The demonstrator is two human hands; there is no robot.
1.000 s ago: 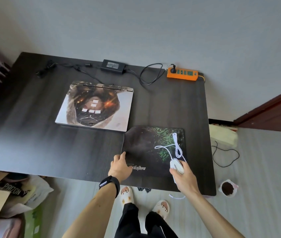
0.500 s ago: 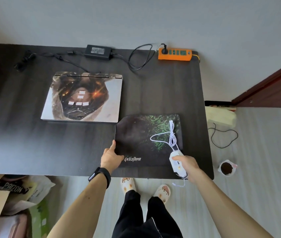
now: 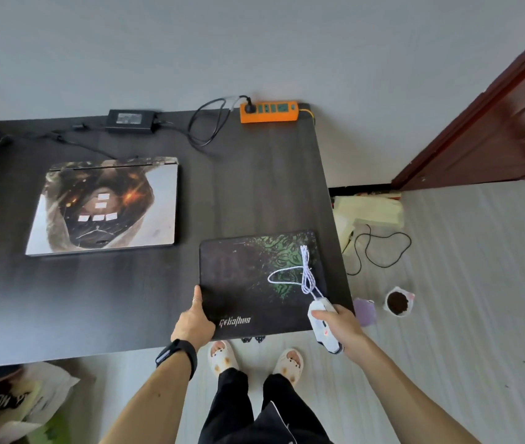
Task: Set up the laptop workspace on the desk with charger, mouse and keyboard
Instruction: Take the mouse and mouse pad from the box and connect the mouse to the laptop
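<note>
Stood in slippers (image 3: 256, 360) at bottom centre. Gripped the mouse (image 3: 327, 339) with the right hand (image 3: 341, 326) at lower right, with the thumb across its top and the fingers curled round its far side. Held it over the near right corner of the desk (image 3: 94, 299), with its tail end past the edge. Trailed a white cable (image 3: 306, 277) from the mouse up onto the pad (image 3: 242, 283), looped and bundled over the green print. Laid the left hand (image 3: 194, 325), with a black band (image 3: 178, 354) on the wrist, against the pad's near left corner, thumb straight along the left edge. Could not see the fingers, so could not tell whether gripping the pad or only touching it. Had the laptop (image 3: 104, 206) lying shut at centre left, apart from the pad. Had the charger (image 3: 131, 120) at the desk's far edge, upper left, with its lead plugged into the orange strip (image 3: 269, 111) at upper centre.
</note>
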